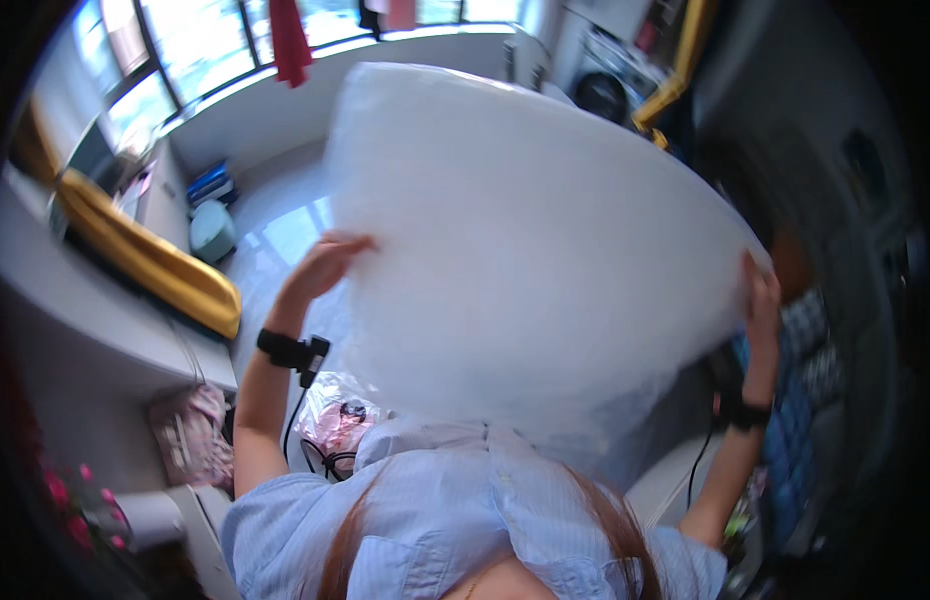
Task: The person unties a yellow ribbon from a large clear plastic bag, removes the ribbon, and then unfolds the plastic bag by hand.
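A large, whitish translucent sheet, seemingly a plastic bag or film, is spread before my chest and hides much of the room behind it. At its left edge my left hand pinches the material between thumb and fingers. My right hand grips the right edge, with some fingers hidden behind the sheet. The lower part of the sheet hangs thinner and more see-through against my striped shirt. Each wrist wears a black strap with a cable.
A clear plastic bag with pink contents lies below my left forearm. A yellow curtain hangs beside a grey cabinet on the left. A light blue bin stands on the floor. Pink flowers in a white vase are at lower left.
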`<state>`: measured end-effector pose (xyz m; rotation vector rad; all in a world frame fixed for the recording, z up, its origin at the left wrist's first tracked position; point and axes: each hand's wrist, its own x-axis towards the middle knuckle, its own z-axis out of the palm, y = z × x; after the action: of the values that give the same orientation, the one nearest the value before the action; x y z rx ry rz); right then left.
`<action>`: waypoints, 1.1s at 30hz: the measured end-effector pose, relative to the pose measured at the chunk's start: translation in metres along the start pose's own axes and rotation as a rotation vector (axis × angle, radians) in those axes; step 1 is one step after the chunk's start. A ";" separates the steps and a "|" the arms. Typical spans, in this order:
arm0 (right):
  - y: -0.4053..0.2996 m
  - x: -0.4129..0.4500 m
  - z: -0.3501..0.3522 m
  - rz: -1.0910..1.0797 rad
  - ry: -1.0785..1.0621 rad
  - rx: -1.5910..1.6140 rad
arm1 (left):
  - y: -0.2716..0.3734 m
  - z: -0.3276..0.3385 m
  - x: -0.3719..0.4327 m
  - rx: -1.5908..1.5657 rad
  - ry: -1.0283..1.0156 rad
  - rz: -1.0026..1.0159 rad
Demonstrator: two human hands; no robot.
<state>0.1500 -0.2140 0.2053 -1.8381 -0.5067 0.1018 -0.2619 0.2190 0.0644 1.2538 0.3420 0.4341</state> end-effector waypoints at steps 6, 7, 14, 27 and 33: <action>-0.042 0.024 0.048 -0.060 -0.374 0.044 | 0.023 -0.050 0.029 0.074 0.217 0.203; -0.051 0.013 0.040 -0.113 -0.419 0.089 | 0.035 -0.042 0.022 0.179 0.264 0.182; 0.038 -0.016 0.101 -0.218 -0.410 0.370 | 0.077 0.026 -0.037 0.827 0.449 0.266; 0.096 -0.033 0.107 0.366 -0.763 0.541 | 0.028 -0.035 0.007 0.255 0.592 -0.007; 0.073 0.022 0.121 0.256 -0.855 0.363 | 0.032 -0.038 0.029 0.510 0.432 0.248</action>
<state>0.1525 -0.1157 0.1021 -1.4272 -0.7680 1.1121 -0.2593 0.2728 0.0846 1.7064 0.6981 0.8735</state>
